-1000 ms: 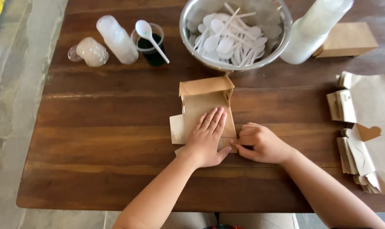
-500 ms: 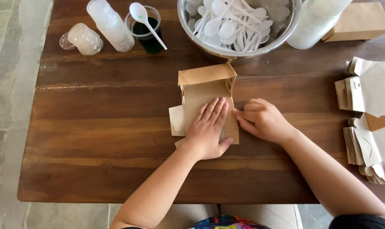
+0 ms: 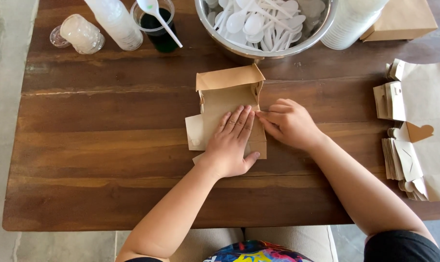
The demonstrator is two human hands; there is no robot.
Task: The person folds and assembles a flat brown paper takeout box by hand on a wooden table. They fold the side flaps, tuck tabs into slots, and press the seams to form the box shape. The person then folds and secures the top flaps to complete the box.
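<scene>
Half-folded brown paper carton (image 3: 228, 99) flat on the dark wooden table (image 3: 108, 160), far end already raised into a wall with a flap. Left hand (image 3: 232, 143) spread flat, fingers pressing the panel down. Right hand (image 3: 288, 123) just beside, fingers curled, pinching the right edge crease (near end not yet folded up). Beyond the fingers, steel bowl (image 3: 321, 29) of white plastic spoons.

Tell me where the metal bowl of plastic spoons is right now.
In the head view, the metal bowl sits at the table's far edge, right of centre, just beyond the brown cardboard box, between the cup of dark liquid and a stack of white cups.
</scene>
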